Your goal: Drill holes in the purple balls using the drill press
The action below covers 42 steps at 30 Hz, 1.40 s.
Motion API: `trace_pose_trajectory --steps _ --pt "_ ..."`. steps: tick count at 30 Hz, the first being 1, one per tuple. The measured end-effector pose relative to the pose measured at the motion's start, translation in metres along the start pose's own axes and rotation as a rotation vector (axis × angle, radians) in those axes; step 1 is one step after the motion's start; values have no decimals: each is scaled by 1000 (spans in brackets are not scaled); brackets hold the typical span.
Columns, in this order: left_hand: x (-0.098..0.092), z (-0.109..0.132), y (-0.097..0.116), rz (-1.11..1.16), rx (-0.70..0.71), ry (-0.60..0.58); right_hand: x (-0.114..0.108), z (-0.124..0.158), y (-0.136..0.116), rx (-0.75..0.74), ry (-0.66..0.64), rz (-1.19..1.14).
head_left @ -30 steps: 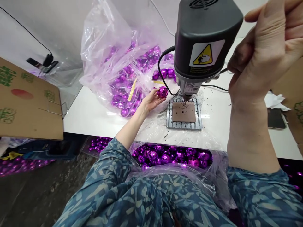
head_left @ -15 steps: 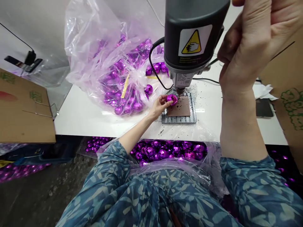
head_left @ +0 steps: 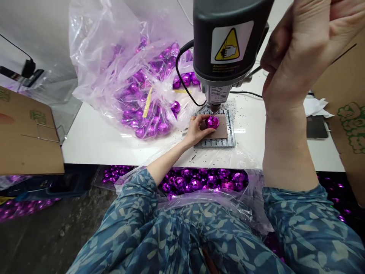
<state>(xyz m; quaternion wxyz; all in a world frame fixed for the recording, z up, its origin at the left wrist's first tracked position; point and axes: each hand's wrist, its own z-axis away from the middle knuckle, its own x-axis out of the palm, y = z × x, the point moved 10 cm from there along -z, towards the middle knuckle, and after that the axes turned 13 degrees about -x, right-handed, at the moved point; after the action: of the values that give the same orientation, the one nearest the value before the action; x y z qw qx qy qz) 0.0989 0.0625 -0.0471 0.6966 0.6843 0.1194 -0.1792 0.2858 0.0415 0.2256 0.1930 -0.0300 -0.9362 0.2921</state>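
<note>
A white tabletop (head_left: pixel 94 152) spreads beneath both hands. Beyond the left hand (head_left: pixel 199 129) lies a clear plastic bag (head_left: pixel 94 49) of purple balls. Between the hands stands a black-and-grey drill press (head_left: pixel 228 74), its yellow-triangle warning label (head_left: pixel 232 42) reading "Attention". The right hand (head_left: pixel 310 53) curls beside it, grip unclear; the left, thumb and fingers nearly closed, pinches one faceted purple ball (head_left: pixel 212 122) under the bit.

A glossy white surface (head_left: pixel 91 142). At left sits a see-through plastic bag (head_left: pixel 98 64) of shiny purple balls (head_left: pixel 151 131); near the middle, a slotted metal base (head_left: pixel 231 133) with dark shavings (head_left: pixel 194 157) around it; at right, a flat dark object (head_left: pixel 317 128) beside crumpled white paper (head_left: pixel 315 107).
</note>
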Motion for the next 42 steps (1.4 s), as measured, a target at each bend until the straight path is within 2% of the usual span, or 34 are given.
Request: trace_pose_trajectory --steps 6,8,12,16,21,25,29,38,42 --pt "6 7 7 -91 80 11 1 -2 5 -14 -4 -32" --pt "7 7 6 -95 82 12 -5 0 4 -80 32 -20" --pt "7 7 7 -80 93 10 -17 18 -6 -253 48 44" --pt "6 9 9 -65 115 4 -28 40 -7 -294 46 60" --pt "5 10 9 -68 105 0 -34 55 -6 -360 41 -43" --pt "5 9 9 -65 89 -9 -37 63 -1 -362 51 -46" --pt "6 9 8 -66 118 -7 -44 71 2 -430 56 17" --pt "8 6 0 -135 222 38 -69 81 38 -450 -15 62" --pt "7 7 1 -127 252 38 -59 80 26 -449 -29 83"
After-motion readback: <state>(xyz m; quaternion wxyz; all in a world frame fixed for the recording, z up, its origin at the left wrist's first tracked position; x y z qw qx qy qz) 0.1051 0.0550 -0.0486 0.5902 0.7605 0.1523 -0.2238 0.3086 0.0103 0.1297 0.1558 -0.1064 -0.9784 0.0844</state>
